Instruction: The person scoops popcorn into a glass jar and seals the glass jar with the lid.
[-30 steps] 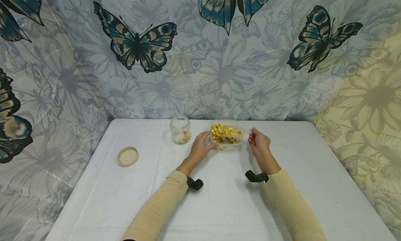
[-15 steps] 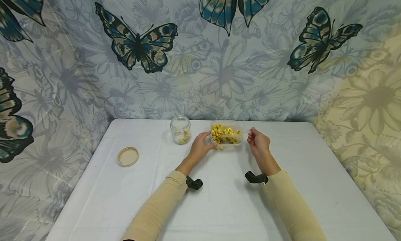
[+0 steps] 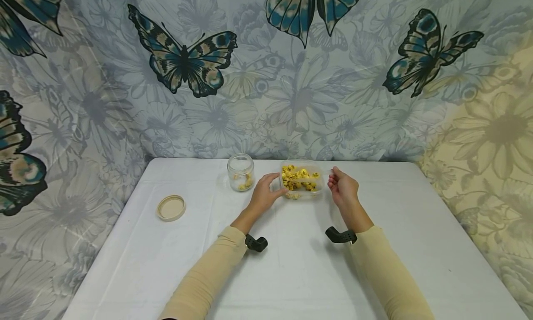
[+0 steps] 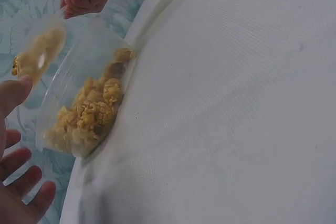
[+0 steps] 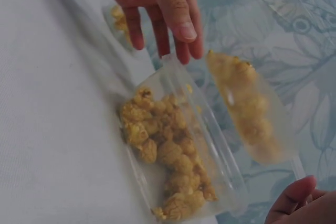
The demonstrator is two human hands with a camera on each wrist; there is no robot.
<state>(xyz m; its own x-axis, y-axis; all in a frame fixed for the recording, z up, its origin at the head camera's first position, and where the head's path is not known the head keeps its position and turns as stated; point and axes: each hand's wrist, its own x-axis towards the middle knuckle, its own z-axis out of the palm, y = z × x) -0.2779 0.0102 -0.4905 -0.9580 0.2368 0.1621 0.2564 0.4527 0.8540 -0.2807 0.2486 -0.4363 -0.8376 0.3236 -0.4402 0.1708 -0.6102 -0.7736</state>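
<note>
The clear container (image 5: 215, 137) of yellow popcorn (image 5: 173, 150) sits near the table's (image 3: 300, 273) far edge, between both hands. The left hand's (image 3: 263, 195) fingers are spread at the container's end; how firmly they hold it cannot be told. The right hand (image 3: 343, 187) pinches the handle of a translucent, popcorn-loaded scoop (image 5: 257, 114) (barely discernible from the head), its gripping fingertips partly hidden. The right wrist view cuts off both hands.
</note>
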